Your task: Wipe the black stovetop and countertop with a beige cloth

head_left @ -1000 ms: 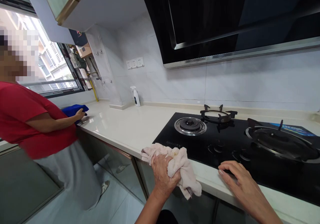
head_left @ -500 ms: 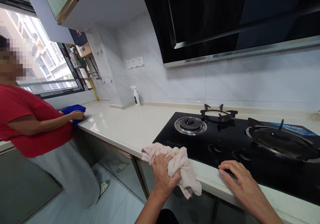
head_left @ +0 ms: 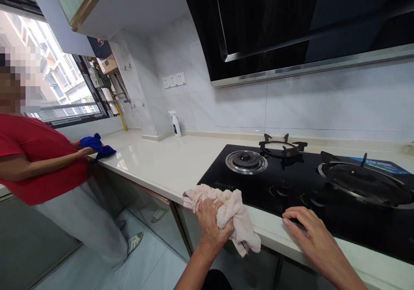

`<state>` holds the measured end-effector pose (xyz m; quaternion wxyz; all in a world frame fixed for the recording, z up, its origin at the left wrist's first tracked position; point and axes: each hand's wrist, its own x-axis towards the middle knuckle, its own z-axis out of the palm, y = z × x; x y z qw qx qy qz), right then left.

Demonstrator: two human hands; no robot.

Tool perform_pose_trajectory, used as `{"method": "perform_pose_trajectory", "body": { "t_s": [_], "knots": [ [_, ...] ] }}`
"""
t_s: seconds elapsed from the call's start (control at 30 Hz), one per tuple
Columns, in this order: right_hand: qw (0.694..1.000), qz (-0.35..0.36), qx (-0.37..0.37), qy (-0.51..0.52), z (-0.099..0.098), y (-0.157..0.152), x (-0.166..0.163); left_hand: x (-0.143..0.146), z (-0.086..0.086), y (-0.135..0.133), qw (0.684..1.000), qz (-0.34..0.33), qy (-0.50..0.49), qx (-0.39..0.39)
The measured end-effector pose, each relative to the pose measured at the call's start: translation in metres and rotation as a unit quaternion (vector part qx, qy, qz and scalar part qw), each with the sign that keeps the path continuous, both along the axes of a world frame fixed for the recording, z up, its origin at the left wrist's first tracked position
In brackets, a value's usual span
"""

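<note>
My left hand (head_left: 211, 223) is closed around a crumpled pale pink cloth (head_left: 234, 208). The cloth lies across the counter's front edge by the near left corner of the black gas cooktop (head_left: 255, 188), and one end hangs down over the edge. Farther right, my right hand (head_left: 308, 236) rests at the cooktop's front edge with nothing in it, its fingers slightly curved and thumb apart. The left burner (head_left: 246, 161) has no pan support on it. A black pan support (head_left: 283, 148) stands behind it.
A person in a red top (head_left: 42, 156) stands at the left, holding a blue cloth (head_left: 97, 145) at the counter (head_left: 155, 160). By the wall is a white spray bottle (head_left: 175, 124). A black range hood (head_left: 291, 27) slopes overhead. The right burner (head_left: 368, 182) carries a black support.
The person at the left has shifted the blue cloth, which now spreads onto the counter edge, and leans slightly farther left. My hands and the pink cloth have stayed in place.
</note>
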<state>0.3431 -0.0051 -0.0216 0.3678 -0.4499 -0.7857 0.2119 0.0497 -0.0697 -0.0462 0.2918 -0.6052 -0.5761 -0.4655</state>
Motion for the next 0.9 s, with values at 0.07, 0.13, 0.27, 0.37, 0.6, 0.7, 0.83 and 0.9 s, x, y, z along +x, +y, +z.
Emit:
{"method": "perform_pose_trajectory", "body": {
  "t_s": [0.07, 0.13, 0.27, 0.37, 0.6, 0.7, 0.83, 0.9],
  "knots": [
    [1.000, -0.001, 0.002, -0.002, -0.0008, 0.0003, 0.0000, 0.0002, 0.0001, -0.0001, 1.000, 0.002, -0.001, -0.007],
    [1.000, -0.002, 0.005, -0.005, -0.0018, 0.0010, 0.0000, 0.0003, 0.0003, -0.0001, 1.000, 0.002, 0.000, -0.009],
    [1.000, 0.001, 0.023, -0.007, -0.0034, 0.0023, 0.0004, 0.0005, 0.0004, 0.0001, 1.000, 0.001, -0.001, 0.009],
    [1.000, 0.001, 0.031, -0.001, -0.0028, 0.0020, 0.0007, 0.0007, 0.0007, 0.0001, 1.000, 0.000, -0.004, 0.008],
    [1.000, -0.003, 0.021, 0.008, -0.0016, 0.0020, 0.0001, 0.0009, 0.0002, 0.0003, 1.000, 0.008, -0.006, 0.000],
    [1.000, 0.000, 0.017, 0.011, -0.0036, 0.0029, 0.0006, 0.0006, -0.0012, 0.0010, 1.000, 0.004, -0.009, -0.002],
    [1.000, 0.000, 0.010, 0.011, -0.0071, 0.0044, 0.0009, -0.0005, -0.0032, 0.0016, 1.000, 0.006, -0.010, -0.012],
    [1.000, -0.001, 0.008, 0.010, -0.0077, 0.0047, 0.0008, -0.0007, -0.0034, 0.0014, 1.000, 0.009, -0.006, -0.012]
  ]
}}
